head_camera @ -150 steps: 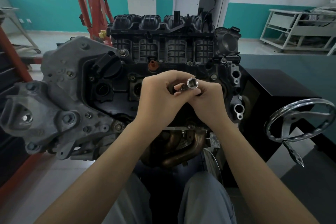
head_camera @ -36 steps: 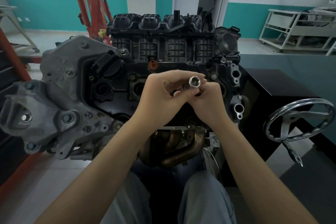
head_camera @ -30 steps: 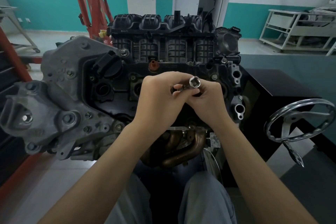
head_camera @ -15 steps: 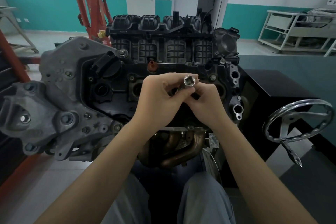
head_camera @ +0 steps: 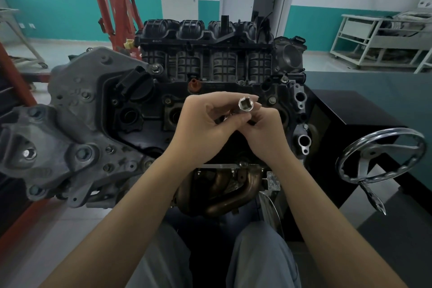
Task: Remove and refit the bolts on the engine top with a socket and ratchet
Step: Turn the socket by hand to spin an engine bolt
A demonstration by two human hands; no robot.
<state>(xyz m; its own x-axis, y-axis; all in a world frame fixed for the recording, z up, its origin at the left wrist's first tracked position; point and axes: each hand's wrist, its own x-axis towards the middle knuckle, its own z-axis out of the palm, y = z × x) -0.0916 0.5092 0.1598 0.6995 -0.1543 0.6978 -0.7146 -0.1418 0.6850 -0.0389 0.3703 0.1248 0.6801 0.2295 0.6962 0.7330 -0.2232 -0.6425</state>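
Both hands meet above the black engine top [head_camera: 210,91]. The left hand [head_camera: 208,128] and the right hand [head_camera: 266,131] curl their fingers round a shiny chrome socket [head_camera: 245,104], its square drive hole facing the camera, held clear of the engine.

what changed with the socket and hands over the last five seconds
Very little. Both hands kept hold of the socket above the engine, its open end facing the camera. The socket shifted slightly left and up between the fingertips, as if being turned or fitted. Nothing was picked up or let go. The engine and the handwheel stayed put.
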